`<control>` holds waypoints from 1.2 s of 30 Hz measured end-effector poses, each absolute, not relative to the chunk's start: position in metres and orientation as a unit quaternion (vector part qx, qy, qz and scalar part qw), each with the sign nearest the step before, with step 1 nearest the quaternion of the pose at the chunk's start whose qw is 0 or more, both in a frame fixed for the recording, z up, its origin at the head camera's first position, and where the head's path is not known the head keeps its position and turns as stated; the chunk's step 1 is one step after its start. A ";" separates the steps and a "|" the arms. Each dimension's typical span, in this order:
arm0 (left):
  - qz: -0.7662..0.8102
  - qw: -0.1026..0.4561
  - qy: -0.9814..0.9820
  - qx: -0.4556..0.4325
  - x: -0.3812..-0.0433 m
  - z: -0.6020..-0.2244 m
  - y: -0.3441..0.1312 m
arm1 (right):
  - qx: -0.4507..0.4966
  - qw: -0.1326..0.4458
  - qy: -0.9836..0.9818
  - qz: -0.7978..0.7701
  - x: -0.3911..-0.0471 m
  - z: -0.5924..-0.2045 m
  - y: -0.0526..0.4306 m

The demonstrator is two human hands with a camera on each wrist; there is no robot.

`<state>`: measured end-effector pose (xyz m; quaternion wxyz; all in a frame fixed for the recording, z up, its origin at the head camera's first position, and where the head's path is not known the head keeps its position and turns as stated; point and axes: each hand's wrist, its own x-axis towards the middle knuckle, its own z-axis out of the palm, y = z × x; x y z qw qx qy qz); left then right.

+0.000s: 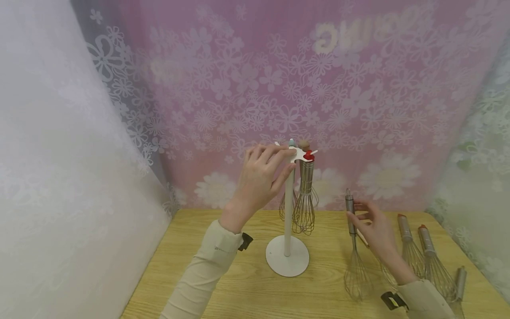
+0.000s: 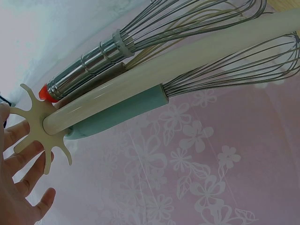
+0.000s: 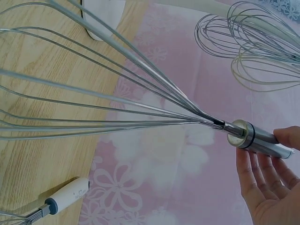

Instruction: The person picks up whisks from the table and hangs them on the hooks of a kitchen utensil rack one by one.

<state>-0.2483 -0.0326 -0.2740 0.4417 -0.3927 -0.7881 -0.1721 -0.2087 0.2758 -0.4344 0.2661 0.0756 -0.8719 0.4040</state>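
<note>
Atop the partly hidden rack [image 1: 288, 204], left grip [image 1: 260, 173] spread; right grip [image 1: 376, 228] around a whisk [image 1: 352, 227].

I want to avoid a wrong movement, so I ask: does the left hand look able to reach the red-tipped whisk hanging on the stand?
Likely yes: the left hand touches the stand's top, close to the hanging red-tipped whisk, and no other whisk hangs between them.

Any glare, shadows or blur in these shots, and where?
Head view: the held whisk looks soft toward its wires, the left curtain washed out; left wrist view: bright glints line the red-tipped whisk along its handle; right wrist view: a shadow edges the white-handled whisk.
</note>
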 end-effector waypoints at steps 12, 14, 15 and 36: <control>-0.173 0.444 -0.786 -0.394 -0.248 -0.274 -0.033 | 0.083 0.325 -0.818 0.467 -0.208 -0.431 0.270; -0.173 0.444 -0.786 -0.394 -0.248 -0.274 -0.033 | 0.086 0.335 -0.809 0.476 -0.208 -0.431 0.270; -0.173 0.445 -0.785 -0.394 -0.248 -0.274 -0.033 | 0.087 0.339 -0.805 0.479 -0.208 -0.431 0.269; -0.173 0.450 -0.782 -0.396 -0.248 -0.274 -0.033 | 0.085 0.382 -0.777 0.493 -0.204 -0.420 0.261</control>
